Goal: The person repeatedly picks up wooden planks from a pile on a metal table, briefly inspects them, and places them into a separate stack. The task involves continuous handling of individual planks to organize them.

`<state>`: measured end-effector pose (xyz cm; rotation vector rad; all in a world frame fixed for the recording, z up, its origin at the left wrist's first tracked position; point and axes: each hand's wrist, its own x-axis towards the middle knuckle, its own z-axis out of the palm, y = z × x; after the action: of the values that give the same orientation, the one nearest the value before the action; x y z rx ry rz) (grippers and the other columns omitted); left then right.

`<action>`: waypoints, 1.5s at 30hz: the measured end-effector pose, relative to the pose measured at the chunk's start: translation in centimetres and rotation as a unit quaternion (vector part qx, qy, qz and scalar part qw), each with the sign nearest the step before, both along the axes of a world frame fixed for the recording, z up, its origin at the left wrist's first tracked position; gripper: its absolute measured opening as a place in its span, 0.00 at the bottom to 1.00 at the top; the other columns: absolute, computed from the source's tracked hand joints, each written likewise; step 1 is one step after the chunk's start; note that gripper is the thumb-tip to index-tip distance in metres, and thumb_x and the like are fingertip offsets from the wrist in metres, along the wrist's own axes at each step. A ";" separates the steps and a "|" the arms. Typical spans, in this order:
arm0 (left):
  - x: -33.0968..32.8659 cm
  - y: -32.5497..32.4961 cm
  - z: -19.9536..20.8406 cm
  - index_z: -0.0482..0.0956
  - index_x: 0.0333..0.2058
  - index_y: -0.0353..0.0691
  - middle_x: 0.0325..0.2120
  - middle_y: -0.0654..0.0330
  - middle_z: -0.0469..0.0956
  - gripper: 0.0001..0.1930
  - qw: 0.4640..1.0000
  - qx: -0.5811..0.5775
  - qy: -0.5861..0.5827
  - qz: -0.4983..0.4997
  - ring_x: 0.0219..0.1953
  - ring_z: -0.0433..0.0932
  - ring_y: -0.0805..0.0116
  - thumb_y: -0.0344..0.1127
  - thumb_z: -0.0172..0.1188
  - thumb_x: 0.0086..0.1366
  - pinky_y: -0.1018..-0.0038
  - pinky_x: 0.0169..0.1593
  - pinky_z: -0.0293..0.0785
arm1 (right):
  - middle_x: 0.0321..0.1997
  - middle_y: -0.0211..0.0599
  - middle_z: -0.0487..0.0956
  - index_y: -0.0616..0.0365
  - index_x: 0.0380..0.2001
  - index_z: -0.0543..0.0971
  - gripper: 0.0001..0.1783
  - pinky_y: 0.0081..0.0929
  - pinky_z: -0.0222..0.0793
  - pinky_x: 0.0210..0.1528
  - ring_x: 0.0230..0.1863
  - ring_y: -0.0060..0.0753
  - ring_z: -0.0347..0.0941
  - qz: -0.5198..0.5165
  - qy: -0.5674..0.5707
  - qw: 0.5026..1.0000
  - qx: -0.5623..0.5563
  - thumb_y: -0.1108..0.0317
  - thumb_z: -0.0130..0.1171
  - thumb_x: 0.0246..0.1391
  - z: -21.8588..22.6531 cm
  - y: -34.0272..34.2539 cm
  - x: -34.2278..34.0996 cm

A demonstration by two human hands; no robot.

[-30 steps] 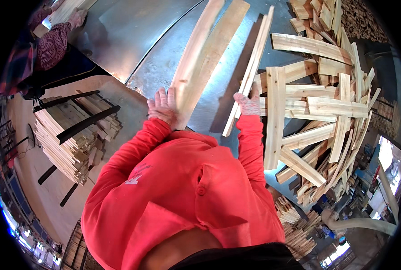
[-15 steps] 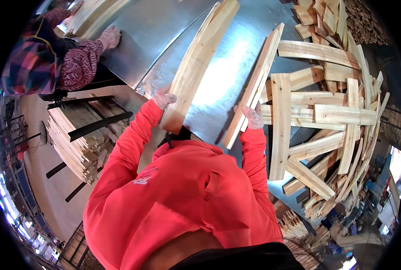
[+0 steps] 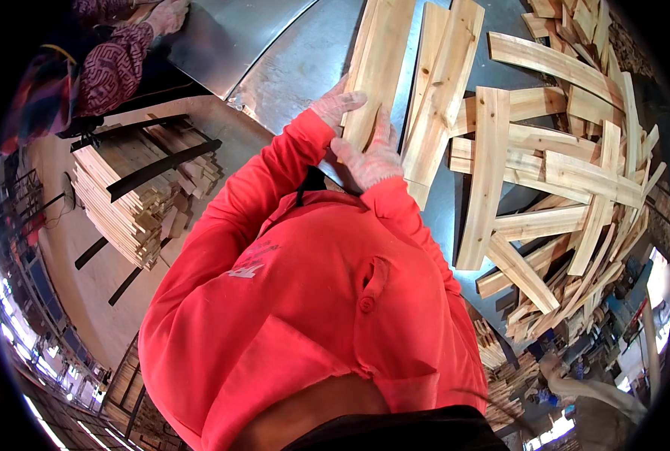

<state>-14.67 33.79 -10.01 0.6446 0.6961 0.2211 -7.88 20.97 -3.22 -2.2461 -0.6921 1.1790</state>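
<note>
A stack of long pale wooden boards stretches away from me over the metal table. My left hand, in a thin light glove, closes on the stack's left edge, with its fingers partly hidden. At the stack's near right corner, my gloved right hand grips the boards, fingertips along their right side and thumb across the near end. Just to the right, two knotty wooden planks lie side by side, partly overlapping, with neither hand on them.
Loose boards lie crisscrossed in a large heap on the right. The metal table reaches to the far left, where another person's gloved hand rests near its edge. Below left stands a board stack on dark metal bars.
My right hand has let go of the two planks, now lying flatter on the table, and moved left onto the stack. The stack and my left hand have shifted right in view.
</note>
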 end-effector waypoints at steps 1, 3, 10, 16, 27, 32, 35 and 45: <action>0.6 0.0 -0.1 0.57 0.64 0.46 0.56 0.53 0.68 0.35 0.999 0.020 0.048 -0.002 0.56 0.70 0.58 0.32 0.57 0.57 0.62 0.55 0.71 | 0.69 0.59 0.48 0.54 0.69 0.40 0.69 0.39 0.56 0.65 0.66 0.58 0.54 -0.002 -0.003 1.000 -0.027 0.35 0.67 0.33 -0.5 1.0 0.6; 0.5 -0.2 -0.2 0.60 0.63 0.47 0.54 0.52 0.70 0.36 0.995 0.040 0.087 -0.002 0.56 0.71 0.56 0.32 0.61 0.55 0.62 0.54 0.72 | 0.65 0.54 0.57 0.54 0.69 0.41 0.64 0.36 0.66 0.58 0.58 0.54 0.65 -0.001 -0.047 0.996 -0.072 0.43 0.67 0.37 -0.5 1.4 0.9; -3.7 2.5 0.9 0.63 0.60 0.39 0.52 0.51 0.72 0.34 0.996 0.016 -0.078 -0.035 0.54 0.73 0.56 0.35 0.61 0.54 0.65 0.55 0.72 | 0.49 0.44 0.71 0.56 0.63 0.59 0.49 0.29 0.71 0.35 0.33 0.33 0.71 -0.265 0.598 0.624 0.427 0.53 0.66 0.38 -1.3 -2.8 5.1; -5.7 1.7 1.6 0.57 0.63 0.36 0.49 0.50 0.73 0.31 0.999 0.029 0.012 -0.027 0.47 0.77 0.56 0.28 0.48 0.59 0.59 0.48 0.77 | 0.52 0.51 0.72 0.62 0.62 0.62 0.50 0.30 0.73 0.45 0.43 0.44 0.72 -0.223 0.220 0.856 0.412 0.54 0.69 0.34 2.3 -7.2 6.6; 0.8 3.7 -10.2 0.57 0.63 0.39 0.49 0.53 0.73 0.30 0.940 0.299 -0.136 -0.093 0.48 0.75 0.60 0.37 0.55 0.64 0.67 0.53 0.73 | 0.63 0.58 0.61 0.50 0.63 0.64 0.52 0.41 0.62 0.61 0.61 0.61 0.62 -0.316 -0.483 0.815 0.054 0.53 0.72 0.31 8.3 -25.4 2.2; 6.3 -7.5 0.0 0.58 0.62 0.40 0.49 0.53 0.73 0.30 0.905 0.381 0.006 -0.187 0.48 0.75 0.61 0.36 0.56 0.63 0.66 0.53 0.73 | 0.64 0.49 0.60 0.52 0.66 0.59 0.53 0.35 0.57 0.65 0.63 0.48 0.60 -0.600 -0.487 0.584 0.249 0.59 0.73 0.34 6.9 -41.9 2.6; 8.8 -16.0 3.5 0.59 0.62 0.40 0.49 0.53 0.73 0.30 0.871 0.430 0.006 -0.238 0.48 0.75 0.61 0.36 0.56 0.62 0.66 0.52 0.73 | 0.63 0.45 0.62 0.52 0.66 0.58 0.50 0.34 0.63 0.62 0.57 0.46 0.65 -0.729 -0.429 0.443 0.298 0.68 0.70 0.37 5.5 -56.3 3.1; 18.4 -48.9 -0.6 0.61 0.61 0.42 0.49 0.53 0.73 0.30 0.805 0.482 0.064 -0.341 0.48 0.74 0.61 0.35 0.58 0.60 0.66 0.51 0.73 | 0.58 0.54 0.70 0.60 0.67 0.55 0.49 0.30 0.66 0.55 0.50 0.40 0.73 -0.918 -0.206 0.337 0.046 0.60 0.67 0.45 -16.3 -110.7 1.7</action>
<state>3.73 -15.14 -10.63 1.8622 0.3960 -0.1746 -6.22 -89.76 -19.53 -1.4456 1.4712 -0.6572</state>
